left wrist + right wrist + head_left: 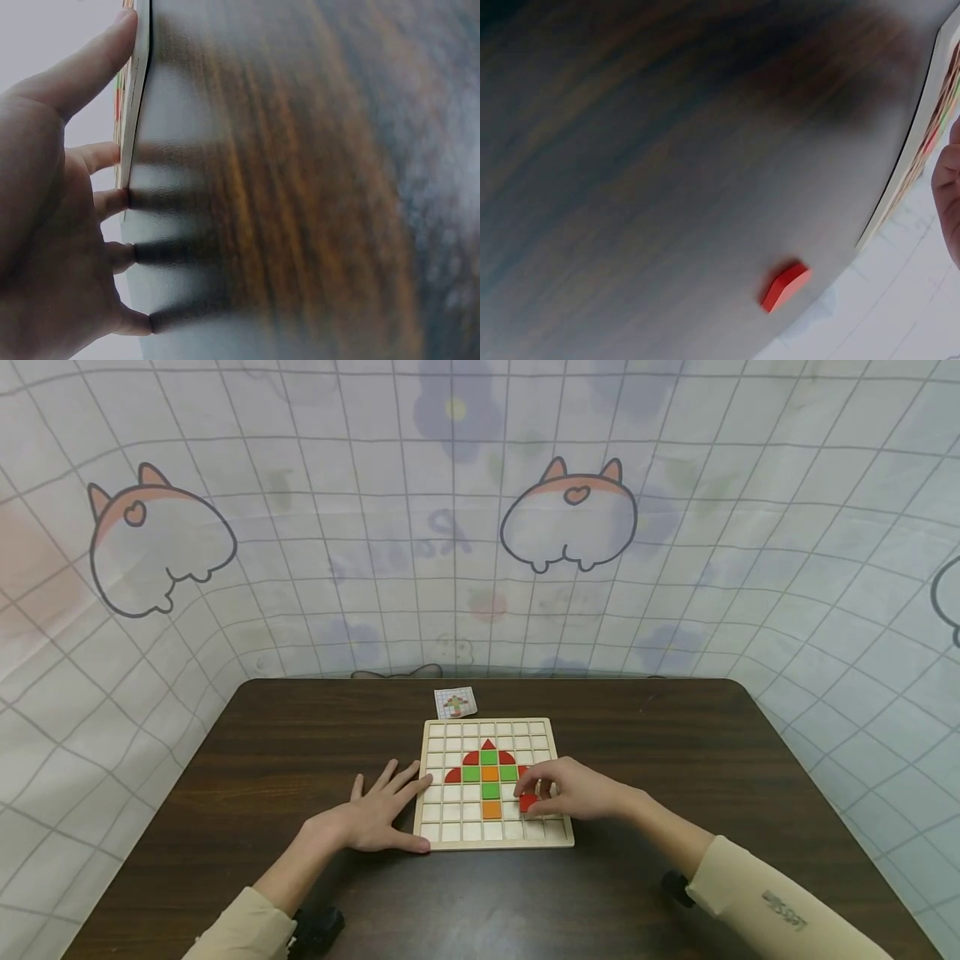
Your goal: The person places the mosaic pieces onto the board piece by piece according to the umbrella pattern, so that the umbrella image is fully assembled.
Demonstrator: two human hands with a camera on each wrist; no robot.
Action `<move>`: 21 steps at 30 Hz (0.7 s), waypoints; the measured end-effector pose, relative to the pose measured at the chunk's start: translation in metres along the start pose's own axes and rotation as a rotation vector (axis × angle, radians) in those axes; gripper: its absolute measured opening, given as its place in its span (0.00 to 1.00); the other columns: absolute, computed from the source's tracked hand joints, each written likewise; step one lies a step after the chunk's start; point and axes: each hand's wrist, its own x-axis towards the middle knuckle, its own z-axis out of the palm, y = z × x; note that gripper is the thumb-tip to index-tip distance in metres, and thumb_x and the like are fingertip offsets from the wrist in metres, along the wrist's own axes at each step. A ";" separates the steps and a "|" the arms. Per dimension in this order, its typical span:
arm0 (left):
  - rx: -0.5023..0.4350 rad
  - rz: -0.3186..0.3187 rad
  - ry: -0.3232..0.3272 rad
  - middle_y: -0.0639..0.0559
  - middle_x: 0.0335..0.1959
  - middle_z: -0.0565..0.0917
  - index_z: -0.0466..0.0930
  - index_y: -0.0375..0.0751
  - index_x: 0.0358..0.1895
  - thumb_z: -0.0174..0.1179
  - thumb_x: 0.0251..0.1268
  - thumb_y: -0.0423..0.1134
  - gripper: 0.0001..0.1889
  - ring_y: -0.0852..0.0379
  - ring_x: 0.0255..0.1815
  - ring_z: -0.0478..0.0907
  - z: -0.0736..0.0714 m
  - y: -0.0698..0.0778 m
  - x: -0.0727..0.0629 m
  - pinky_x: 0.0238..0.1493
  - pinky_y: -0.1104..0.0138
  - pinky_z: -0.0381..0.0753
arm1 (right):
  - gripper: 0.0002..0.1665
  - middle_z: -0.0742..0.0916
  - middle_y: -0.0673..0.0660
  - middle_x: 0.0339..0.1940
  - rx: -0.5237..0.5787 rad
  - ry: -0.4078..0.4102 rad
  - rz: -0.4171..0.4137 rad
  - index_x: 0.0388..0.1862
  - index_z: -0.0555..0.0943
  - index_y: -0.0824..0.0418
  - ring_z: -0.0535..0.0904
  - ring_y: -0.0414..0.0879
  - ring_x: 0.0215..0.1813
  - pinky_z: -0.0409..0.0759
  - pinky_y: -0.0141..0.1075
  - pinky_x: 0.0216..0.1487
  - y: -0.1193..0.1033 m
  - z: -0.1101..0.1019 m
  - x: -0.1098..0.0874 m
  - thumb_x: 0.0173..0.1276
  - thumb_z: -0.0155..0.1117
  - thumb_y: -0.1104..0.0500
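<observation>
On the table lies a wooden grid board with flat tiles forming a tree-like or rocket-like pattern. Green tiles, orange tiles and red rounded tiles fill its middle, under a red triangle. My left hand spreads its fingers at the board's left edge, the thumb at the near corner. My right hand reaches over the board's right side, thumb and fingers curled about a red tile; the fingers partly hide it. Another red tile shows just behind those fingers.
A small pattern card lies behind the board. In the right wrist view, a loose red piece rests on the dark wooden table beside the board. A printed cloth hangs around the table's back and sides.
</observation>
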 end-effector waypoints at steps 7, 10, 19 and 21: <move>-0.002 -0.001 -0.001 0.45 0.85 0.42 0.50 0.49 0.85 0.64 0.62 0.70 0.54 0.33 0.83 0.32 -0.001 0.000 0.000 0.66 0.24 0.32 | 0.13 0.86 0.46 0.42 0.000 -0.027 -0.035 0.52 0.86 0.57 0.78 0.39 0.39 0.79 0.34 0.42 -0.011 0.009 0.011 0.70 0.73 0.59; 0.001 -0.005 0.000 0.45 0.85 0.42 0.50 0.49 0.85 0.64 0.62 0.70 0.54 0.33 0.83 0.32 -0.001 -0.001 0.000 0.67 0.24 0.32 | 0.12 0.86 0.46 0.42 -0.014 -0.019 -0.057 0.51 0.87 0.57 0.78 0.38 0.38 0.79 0.33 0.41 -0.014 0.013 0.015 0.69 0.74 0.59; -0.002 -0.001 -0.002 0.45 0.85 0.42 0.50 0.50 0.85 0.64 0.62 0.70 0.54 0.34 0.83 0.31 0.000 -0.002 0.000 0.66 0.24 0.31 | 0.12 0.84 0.44 0.34 -0.034 -0.021 -0.120 0.48 0.86 0.59 0.76 0.37 0.32 0.77 0.30 0.35 -0.021 0.024 0.023 0.66 0.77 0.61; 0.002 0.000 -0.007 0.45 0.85 0.42 0.49 0.50 0.85 0.63 0.63 0.71 0.54 0.34 0.83 0.31 0.000 -0.001 0.000 0.66 0.24 0.31 | 0.13 0.84 0.44 0.32 -0.039 -0.028 -0.126 0.47 0.86 0.59 0.76 0.37 0.30 0.77 0.30 0.34 -0.023 0.026 0.024 0.66 0.77 0.61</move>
